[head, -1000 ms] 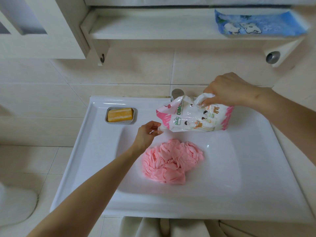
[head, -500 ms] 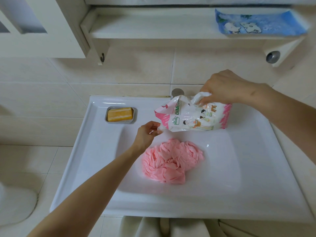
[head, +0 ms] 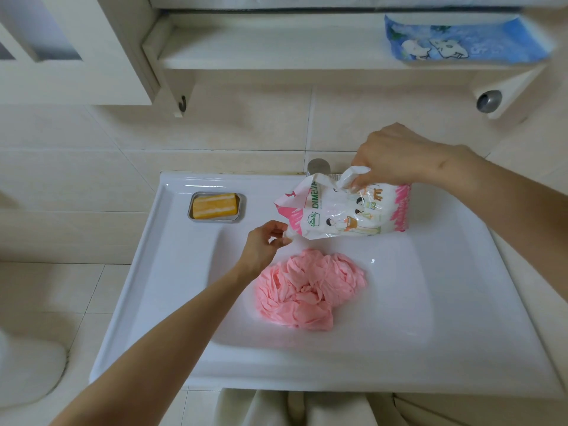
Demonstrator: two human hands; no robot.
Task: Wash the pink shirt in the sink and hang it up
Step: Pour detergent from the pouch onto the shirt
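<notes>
The pink shirt [head: 310, 289] lies crumpled in the basin of the white sink [head: 153, 272]. Above it hangs a white and pink detergent pouch [head: 344, 210], lying on its side with its spout at the lower left. My right hand [head: 396, 155] grips the pouch's top handle. My left hand [head: 264, 241] pinches the small white cap on the spout, just left of the shirt's upper edge.
A metal soap dish [head: 215, 207] with an orange soap bar sits on the sink's back left rim. The chrome tap [head: 318, 167] stands behind the pouch. A shelf above holds a blue patterned packet [head: 461, 38]. A hook [head: 183, 104] hangs under the cabinet.
The pouch and my right hand have drifted slightly up and left. My left hand stays at the spout cap. The shirt has not moved.
</notes>
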